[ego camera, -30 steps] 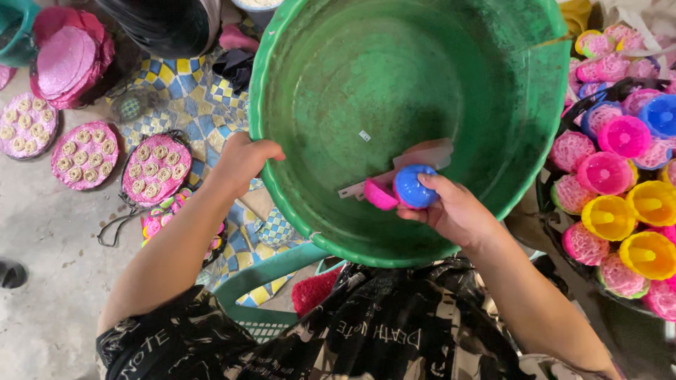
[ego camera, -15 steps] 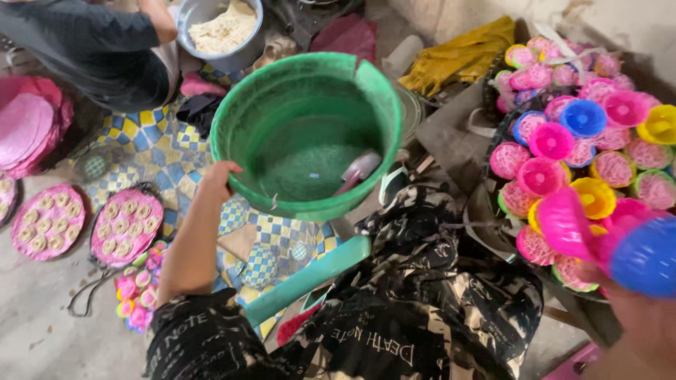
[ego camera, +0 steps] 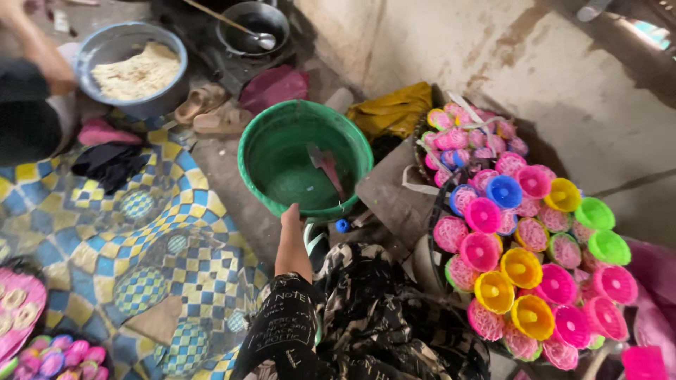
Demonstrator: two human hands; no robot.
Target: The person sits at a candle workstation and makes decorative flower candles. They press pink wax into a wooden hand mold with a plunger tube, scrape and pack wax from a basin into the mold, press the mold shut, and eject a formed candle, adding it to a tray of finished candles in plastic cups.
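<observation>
**Left hand on the green tub's rim**

At upper left, a metal bowl of pale dough [ego camera: 137, 70] sits beside a checkered mat [ego camera: 134, 232]. In the centre stands the green plastic tub [ego camera: 271, 158], a knife [ego camera: 325, 165] lying inside. The left hand [ego camera: 290, 214] grips its near rim. At right, a basket of bright plastic moulds [ego camera: 521, 239] fills the frame. The right hand is out of sight.
</observation>
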